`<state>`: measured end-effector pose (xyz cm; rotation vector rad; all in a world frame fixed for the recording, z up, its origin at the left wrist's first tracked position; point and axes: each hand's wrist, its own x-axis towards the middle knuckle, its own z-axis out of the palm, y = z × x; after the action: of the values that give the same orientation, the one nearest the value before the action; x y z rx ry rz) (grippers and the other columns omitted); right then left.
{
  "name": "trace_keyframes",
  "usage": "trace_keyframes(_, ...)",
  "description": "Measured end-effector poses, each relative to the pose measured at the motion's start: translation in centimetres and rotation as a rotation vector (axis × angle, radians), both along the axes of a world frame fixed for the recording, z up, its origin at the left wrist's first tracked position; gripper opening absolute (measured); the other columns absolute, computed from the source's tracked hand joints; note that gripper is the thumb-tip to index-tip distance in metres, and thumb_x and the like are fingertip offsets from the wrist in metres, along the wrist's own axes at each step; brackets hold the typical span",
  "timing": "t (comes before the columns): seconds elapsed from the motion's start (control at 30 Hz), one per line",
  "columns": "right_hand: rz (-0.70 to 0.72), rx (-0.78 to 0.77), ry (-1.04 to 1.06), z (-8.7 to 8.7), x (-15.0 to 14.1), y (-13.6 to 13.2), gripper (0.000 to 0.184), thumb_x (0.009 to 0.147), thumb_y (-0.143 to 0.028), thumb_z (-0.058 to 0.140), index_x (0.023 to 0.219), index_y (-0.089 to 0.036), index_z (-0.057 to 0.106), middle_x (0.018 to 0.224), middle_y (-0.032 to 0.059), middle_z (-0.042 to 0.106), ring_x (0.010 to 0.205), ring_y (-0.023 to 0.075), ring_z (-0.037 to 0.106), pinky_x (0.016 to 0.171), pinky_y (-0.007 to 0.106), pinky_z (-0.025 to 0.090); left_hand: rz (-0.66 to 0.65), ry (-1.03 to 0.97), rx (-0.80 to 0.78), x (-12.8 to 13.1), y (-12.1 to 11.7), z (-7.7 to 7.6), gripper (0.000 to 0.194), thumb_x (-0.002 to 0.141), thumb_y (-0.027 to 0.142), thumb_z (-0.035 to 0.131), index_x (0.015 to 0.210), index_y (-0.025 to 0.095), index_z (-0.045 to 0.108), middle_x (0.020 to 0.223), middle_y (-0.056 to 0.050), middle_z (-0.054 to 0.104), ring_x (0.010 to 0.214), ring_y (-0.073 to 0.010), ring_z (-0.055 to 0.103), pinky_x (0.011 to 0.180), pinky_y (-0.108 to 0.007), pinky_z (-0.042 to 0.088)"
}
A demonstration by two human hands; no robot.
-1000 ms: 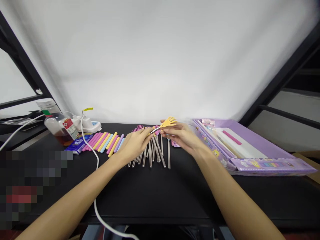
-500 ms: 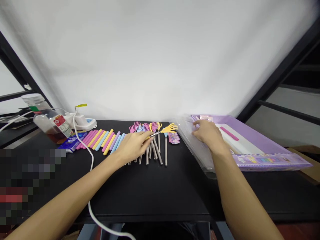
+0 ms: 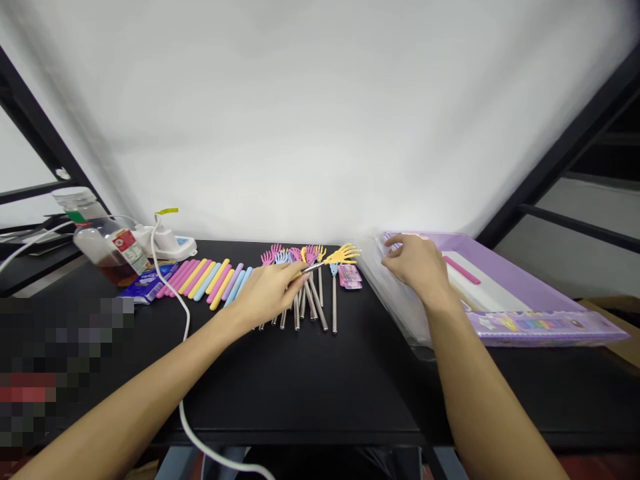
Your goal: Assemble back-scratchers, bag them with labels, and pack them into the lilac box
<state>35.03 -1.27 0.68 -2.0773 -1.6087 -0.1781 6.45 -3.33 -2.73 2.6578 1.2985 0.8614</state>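
My left hand [image 3: 265, 292] is shut on the thin metal shaft of a back scratcher with a yellow hand-shaped head [image 3: 344, 254]. That head sticks out to the right, above a fanned pile of metal-handled back scratchers [image 3: 306, 303] with pink and blue heads. My left hand partly hides the pile. My right hand [image 3: 415, 267] grips the top edge of a clear plastic sheet [image 3: 393, 300], which stands tilted against a purple tray [image 3: 515, 283]. Part of the tray is hidden behind the sheet and my hand.
Pastel pink, yellow and blue sticks [image 3: 205, 280] lie on the black table [image 3: 300, 393], next to a blue packet [image 3: 146, 285]. Further left stand a plastic bottle [image 3: 107, 247] and a white power strip [image 3: 167, 243]. A white cable [image 3: 185, 327] crosses the table.
Since the oldest frame, my right hand has let go of the yellow-headed scratcher and moved right onto the plastic sheet. The sheet is now lifted, uncovering more of the tray. My left hand still holds the scratcher.
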Motion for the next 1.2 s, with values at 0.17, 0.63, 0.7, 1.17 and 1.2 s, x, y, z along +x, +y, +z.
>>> trace_keyframes(0.17, 0.369, 0.262, 0.209, 0.8, -4.1, -1.3, 0.025, 0.072, -0.017, 0.063, 0.092, -0.020, 0.078, 0.082, 0.0052, 0.076, 0.078, 0.0235, 0.070, 0.080, 0.036, 0.051, -0.163, -0.546, -0.445, 0.9, -0.2, 0.8, 0.031, 0.104, 0.043, 0.036, 0.095, 0.019, 0.054, 0.089, -0.005, 0.070, 0.075, -0.0145, 0.067, 0.070, -0.028, 0.053)
trace_keyframes(0.63, 0.961, 0.066, 0.559, -2.6, -11.7, -2.5, 0.015, 0.082, -0.033, 0.071, 0.086, -0.019, 0.072, 0.084, 0.0038, 0.069, 0.073, 0.0173, 0.058, 0.068, 0.032, 0.045, -0.373, -1.293, -0.975, 1.5, -0.2, 1.3, 0.032, 0.086, 0.040, 0.072, 0.101, 0.012, 0.075, 0.115, -0.016, 0.071, 0.113, -0.0281, 0.064, 0.101, -0.042, 0.049)
trace_keyframes(0.7, 0.984, 0.020, 0.662, -2.8, -11.7, -2.2, 0.014, 0.085, -0.032, 0.065, 0.089, -0.019, 0.067, 0.086, 0.0042, 0.068, 0.077, 0.0178, 0.058, 0.070, 0.033, 0.045, -0.329, -1.341, -0.933, 1.2, 0.1, 1.2, 0.033, 0.084, 0.041, 0.074, 0.100, 0.012, 0.075, 0.119, -0.016, 0.069, 0.120, -0.0301, 0.060, 0.102, -0.043, 0.048)
trace_keyframes(1.17, 0.942, -0.406, 0.685, 0.3, -6.9, -2.3, 0.026, 0.088, -0.041, 0.064, 0.106, -0.022, 0.059, 0.072, -0.0035, 0.051, 0.058, 0.0098, 0.040, 0.051, 0.024, 0.030, -0.043, -1.234, -0.562, -1.7, 3.2, -0.6, 0.050, 0.070, 0.031, 0.084, 0.116, 0.017, 0.067, 0.096, -0.008, 0.073, 0.101, -0.0229, 0.067, 0.095, -0.039, 0.051)
trace_keyframes(1.2, 0.940, -0.417, 0.652, 0.5, -6.5, -2.4, 0.029, 0.089, -0.042, 0.064, 0.109, -0.022, 0.057, 0.074, -0.0028, 0.056, 0.059, 0.0100, 0.042, 0.052, 0.024, 0.032, -0.001, -1.232, -0.558, -1.6, 3.2, -0.7, 0.044, 0.072, 0.034, 0.082, 0.110, 0.017, 0.069, 0.097, -0.008, 0.073, 0.100, -0.0223, 0.066, 0.090, -0.037, 0.053)
